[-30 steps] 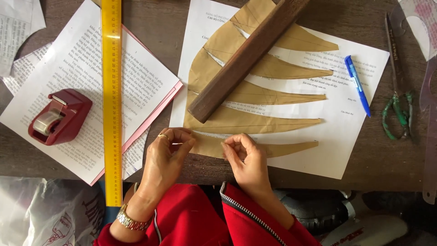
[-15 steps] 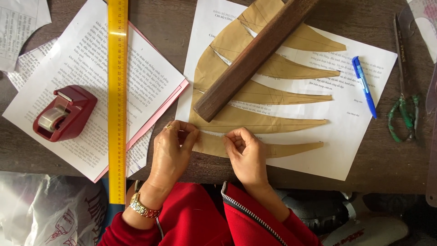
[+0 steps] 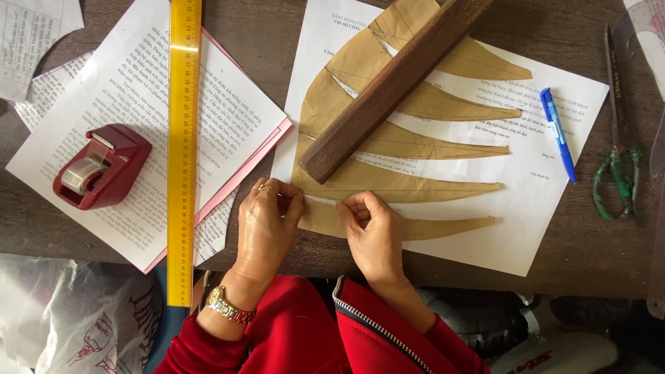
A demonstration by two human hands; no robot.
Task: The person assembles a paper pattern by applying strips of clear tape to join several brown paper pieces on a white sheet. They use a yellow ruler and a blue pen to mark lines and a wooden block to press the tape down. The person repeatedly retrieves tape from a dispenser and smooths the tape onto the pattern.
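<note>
Brown paper pattern (image 3: 388, 183), cut into curved pointed strips, lies on a white printed sheet (image 3: 547, 208) at the near edge of the surface (image 3: 277, 41). Left hand (image 3: 267, 221) presses flat on the pattern's lower left corner, fingers (image 3: 287, 201) together. Right hand (image 3: 374, 232) sits just beside it, fingers (image 3: 353, 208) pinched together on the lowest strip's edge. A dark wooden bar (image 3: 395, 86) rests diagonally across the pattern. Blue pen (image 3: 557, 135) lies on the sheet; scissors (image 3: 616, 125) further right. Yellow ruler (image 3: 183, 145) and red tape dispenser (image 3: 102, 167) lie left.
</note>
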